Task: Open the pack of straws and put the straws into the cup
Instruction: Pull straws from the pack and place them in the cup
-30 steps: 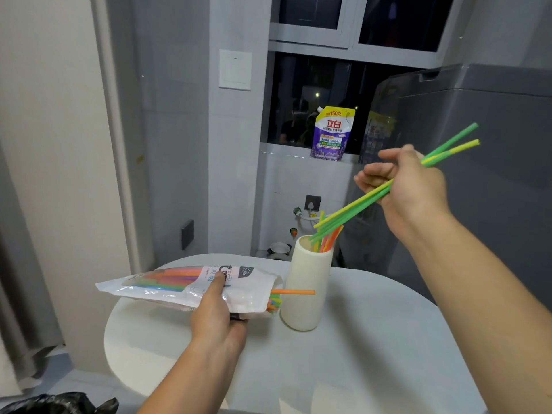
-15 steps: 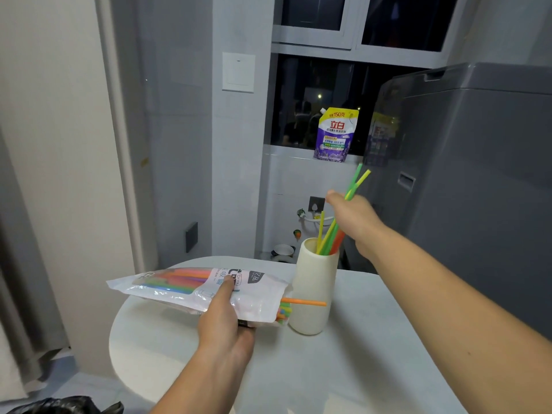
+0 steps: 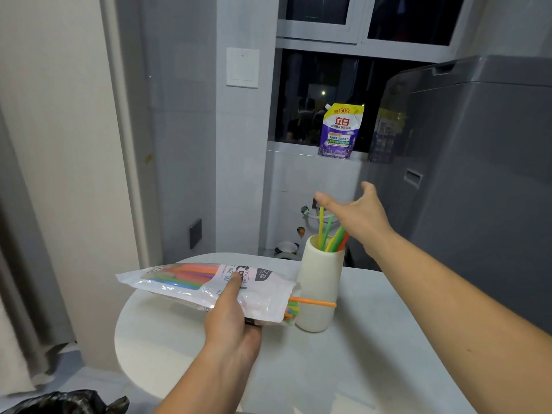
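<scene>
A tall cream cup (image 3: 319, 282) stands on the round white table (image 3: 343, 363). Several yellow, green and orange straws (image 3: 328, 234) lean inside it. My right hand (image 3: 355, 215) hovers just above those straws with fingers spread and nothing in it. My left hand (image 3: 231, 319) holds the clear pack of straws (image 3: 206, 286) level above the table, its open end toward the cup. One orange straw (image 3: 313, 302) sticks out of the pack in front of the cup.
A grey washing machine (image 3: 478, 174) stands close on the right behind the table. A purple detergent pouch (image 3: 340, 131) sits on the window ledge. A curtain hangs at the left, and a black bag (image 3: 65, 403) lies at the lower left.
My right hand carried a bunch of green and yellow straws down into the cup, then let go and opened above them. The pack stays in my left hand.
</scene>
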`<state>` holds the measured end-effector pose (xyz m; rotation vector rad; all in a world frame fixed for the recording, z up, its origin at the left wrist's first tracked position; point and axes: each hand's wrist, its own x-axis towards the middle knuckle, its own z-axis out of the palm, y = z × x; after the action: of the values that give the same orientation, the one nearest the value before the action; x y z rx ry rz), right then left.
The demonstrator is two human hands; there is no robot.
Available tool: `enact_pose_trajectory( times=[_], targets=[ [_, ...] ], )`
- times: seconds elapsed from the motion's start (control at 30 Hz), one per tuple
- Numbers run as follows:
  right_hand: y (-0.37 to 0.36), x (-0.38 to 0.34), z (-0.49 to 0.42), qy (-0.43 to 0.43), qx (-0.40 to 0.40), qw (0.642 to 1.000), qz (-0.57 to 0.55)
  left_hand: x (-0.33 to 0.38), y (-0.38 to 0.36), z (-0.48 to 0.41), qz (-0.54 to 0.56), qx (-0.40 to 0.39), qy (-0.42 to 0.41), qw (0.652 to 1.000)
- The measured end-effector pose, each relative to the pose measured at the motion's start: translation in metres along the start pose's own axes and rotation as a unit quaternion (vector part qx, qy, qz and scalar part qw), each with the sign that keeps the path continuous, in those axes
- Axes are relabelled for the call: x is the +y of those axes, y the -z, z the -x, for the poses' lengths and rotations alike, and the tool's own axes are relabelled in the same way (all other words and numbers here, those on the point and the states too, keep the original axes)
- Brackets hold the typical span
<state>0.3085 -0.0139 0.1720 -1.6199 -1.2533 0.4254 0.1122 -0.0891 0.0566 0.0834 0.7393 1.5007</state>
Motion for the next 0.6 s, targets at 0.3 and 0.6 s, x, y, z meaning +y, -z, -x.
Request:
enact_pose_trajectory(
  times=[0.3,0.6],
  targets=[
    [0.015,-0.015,0.037,0.119,0.13,0.984,0.038,0.007,-0.004,0.003,0.027,0.009,0.003,1.0],
    [-0.019,0.019,0.144,-0.042,-0.006,0.996,-0.077,0.015,-0.011,0.01,0.005,-0.03,-0.062,0.998]
  ],
)
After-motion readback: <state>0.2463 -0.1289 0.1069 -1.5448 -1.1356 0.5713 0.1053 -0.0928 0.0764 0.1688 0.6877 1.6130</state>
